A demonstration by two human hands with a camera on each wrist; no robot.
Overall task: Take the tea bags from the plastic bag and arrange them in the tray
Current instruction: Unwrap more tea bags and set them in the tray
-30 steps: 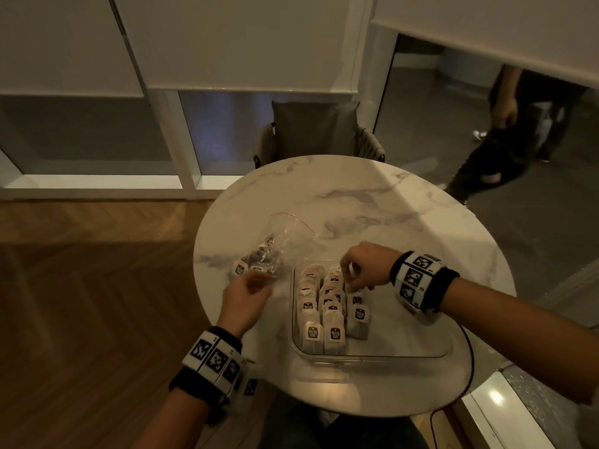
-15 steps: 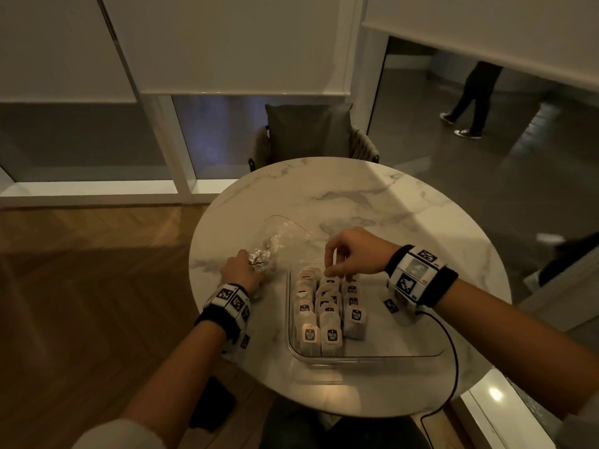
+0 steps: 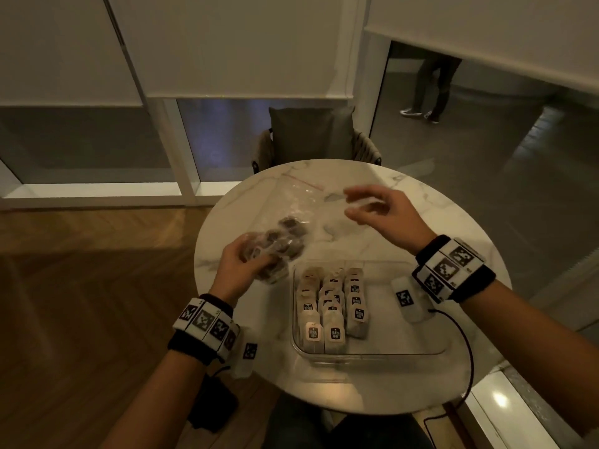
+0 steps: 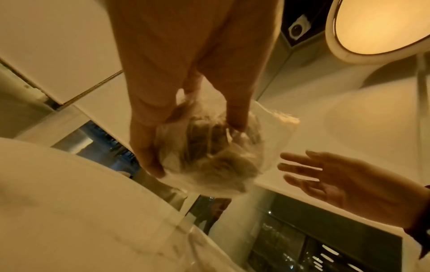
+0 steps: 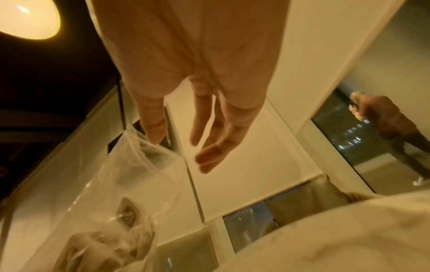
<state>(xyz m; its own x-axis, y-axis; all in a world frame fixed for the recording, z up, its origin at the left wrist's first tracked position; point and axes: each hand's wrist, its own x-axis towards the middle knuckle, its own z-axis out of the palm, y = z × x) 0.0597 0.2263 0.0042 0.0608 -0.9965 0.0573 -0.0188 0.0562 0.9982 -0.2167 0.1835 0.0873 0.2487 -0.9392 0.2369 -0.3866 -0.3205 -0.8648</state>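
Head view showed the tray (image 3: 421,350) nearest, tea bags (image 3: 330,306) standing in rows at its left end. Beyond, the left hand (image 3: 238,270) curled fingers around the plastic bag (image 3: 285,234); the right hand (image 3: 379,215), fingers spread and empty, hovered beside its mouth.

Dim indoor scene with warm yellow cast. A round ceiling lamp (image 4: 381,27) glares at one o'clock in the left wrist view. Moving fingers (image 3: 359,192) blur; straight lines bow near edges.
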